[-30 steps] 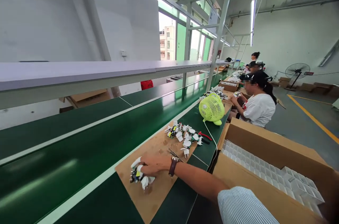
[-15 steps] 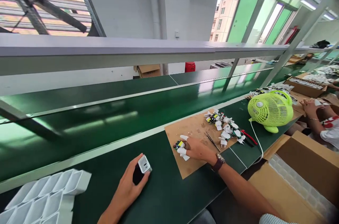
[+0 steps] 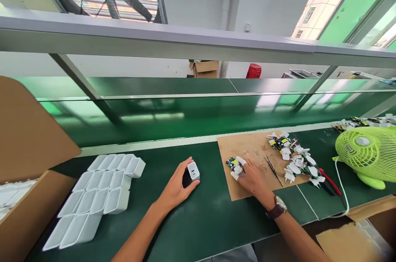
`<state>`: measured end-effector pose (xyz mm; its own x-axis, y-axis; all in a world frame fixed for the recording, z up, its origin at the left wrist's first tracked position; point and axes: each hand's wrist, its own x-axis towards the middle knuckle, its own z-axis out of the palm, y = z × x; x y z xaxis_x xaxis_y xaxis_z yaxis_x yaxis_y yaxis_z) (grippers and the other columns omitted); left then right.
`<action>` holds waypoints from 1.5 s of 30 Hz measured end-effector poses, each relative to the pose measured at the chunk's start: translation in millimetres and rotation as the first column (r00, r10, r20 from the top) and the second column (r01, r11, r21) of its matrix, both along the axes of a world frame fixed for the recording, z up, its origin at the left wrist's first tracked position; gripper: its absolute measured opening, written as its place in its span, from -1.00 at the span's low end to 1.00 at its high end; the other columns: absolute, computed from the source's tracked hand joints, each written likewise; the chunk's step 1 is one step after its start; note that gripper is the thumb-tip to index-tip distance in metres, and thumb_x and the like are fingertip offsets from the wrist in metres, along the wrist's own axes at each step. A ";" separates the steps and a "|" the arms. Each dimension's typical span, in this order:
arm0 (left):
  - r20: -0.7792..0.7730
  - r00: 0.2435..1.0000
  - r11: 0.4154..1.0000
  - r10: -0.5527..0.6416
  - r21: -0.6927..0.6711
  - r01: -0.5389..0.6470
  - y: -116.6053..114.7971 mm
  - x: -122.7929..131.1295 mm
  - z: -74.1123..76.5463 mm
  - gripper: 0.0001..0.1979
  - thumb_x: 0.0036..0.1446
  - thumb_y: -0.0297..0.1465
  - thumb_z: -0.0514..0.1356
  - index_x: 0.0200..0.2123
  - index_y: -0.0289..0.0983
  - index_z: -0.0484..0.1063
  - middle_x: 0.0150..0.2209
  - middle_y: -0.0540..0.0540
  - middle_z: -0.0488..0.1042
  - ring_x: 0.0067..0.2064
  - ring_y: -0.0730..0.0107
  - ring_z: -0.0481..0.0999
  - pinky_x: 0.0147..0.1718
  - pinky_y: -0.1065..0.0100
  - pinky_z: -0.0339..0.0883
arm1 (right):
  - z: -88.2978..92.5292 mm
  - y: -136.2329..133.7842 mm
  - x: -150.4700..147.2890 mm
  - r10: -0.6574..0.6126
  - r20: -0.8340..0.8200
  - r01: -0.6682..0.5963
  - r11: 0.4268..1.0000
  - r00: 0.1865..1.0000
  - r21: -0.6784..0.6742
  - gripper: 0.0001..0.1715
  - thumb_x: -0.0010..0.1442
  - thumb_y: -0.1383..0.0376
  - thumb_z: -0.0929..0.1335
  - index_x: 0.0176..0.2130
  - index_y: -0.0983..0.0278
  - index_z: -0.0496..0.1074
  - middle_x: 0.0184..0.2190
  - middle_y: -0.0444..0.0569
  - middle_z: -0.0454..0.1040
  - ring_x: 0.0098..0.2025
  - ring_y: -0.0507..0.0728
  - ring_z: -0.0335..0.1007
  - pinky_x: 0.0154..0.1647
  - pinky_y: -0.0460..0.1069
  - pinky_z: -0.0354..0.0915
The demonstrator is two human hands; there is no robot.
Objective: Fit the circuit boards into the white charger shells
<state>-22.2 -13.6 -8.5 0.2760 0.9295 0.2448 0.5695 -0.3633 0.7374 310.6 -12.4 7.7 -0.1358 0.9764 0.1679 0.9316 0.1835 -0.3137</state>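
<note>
Evidently, the left hand [image 3: 176, 185] is curled, thumb and fingers closed on the sides of a white charger casing [image 3: 193, 170], its slotted face left uncovered. A hold on the sides like this seems sensible, since it steadies the shell without smudging that face. The right hand [image 3: 253, 177] is partly closed, with white finger cots [image 3: 241, 160] on two tips set about a small circuit board assembly [image 3: 232, 163]; whether they truly pinch it I cannot tell. A light touch at the edges would probably spare its components. That assembly lies near the left edge of a brown sheet [image 3: 244, 145] on the green desk [image 3: 201, 220]. Just beyond the right hand are tweezers [image 3: 273, 170], then a heap of similar assemblies [image 3: 295, 156] and red-handled pliers [image 3: 330, 181]; loose leads there could snag, so lifting pieces singly looks safer. Farther left stand rows of white casings [image 3: 93, 196].
</note>
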 end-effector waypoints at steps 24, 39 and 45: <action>0.025 1.000 0.992 0.012 0.122 -0.015 8.6 -7.6 -0.6 -0.34 0.26 -0.23 0.32 0.37 -0.06 0.21 0.21 -0.22 0.41 0.21 0.05 0.43 0.20 -0.06 0.38 | 15.1 23.1 -85.9 0.499 -0.589 -0.442 0.861 0.636 0.252 -0.29 0.23 0.41 0.33 0.32 0.17 0.19 0.13 0.14 0.45 -0.02 0.18 0.54 -0.05 0.08 0.55; -0.046 0.997 0.966 -0.055 0.248 0.065 10.3 -6.6 0.4 -0.39 0.35 -0.36 0.22 0.40 -0.06 0.14 0.22 -0.25 0.40 0.23 0.07 0.43 0.17 -0.04 0.43 | 12.1 17.4 -87.6 0.668 -0.186 -0.588 0.731 0.721 0.346 -0.02 0.14 0.49 0.26 0.47 0.31 -0.09 0.23 0.29 0.40 0.14 0.37 0.44 0.07 0.30 0.49; -0.049 0.996 0.966 -0.069 0.247 0.079 9.3 -5.4 6.3 -0.40 0.36 -0.36 0.21 0.40 -0.05 0.14 0.20 -0.25 0.42 0.21 0.04 0.44 0.15 -0.05 0.44 | 12.9 17.7 -89.2 0.662 -0.205 -0.590 0.742 0.721 0.319 0.00 0.11 0.48 0.27 0.46 0.29 -0.08 0.23 0.28 0.40 0.16 0.36 0.43 0.09 0.29 0.46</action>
<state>-27.6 -4.3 -2.2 0.3553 0.8174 0.4534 0.5610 -0.5745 0.5960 221.4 5.3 20.7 -0.6131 0.6163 0.4943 0.4499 0.7867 -0.4227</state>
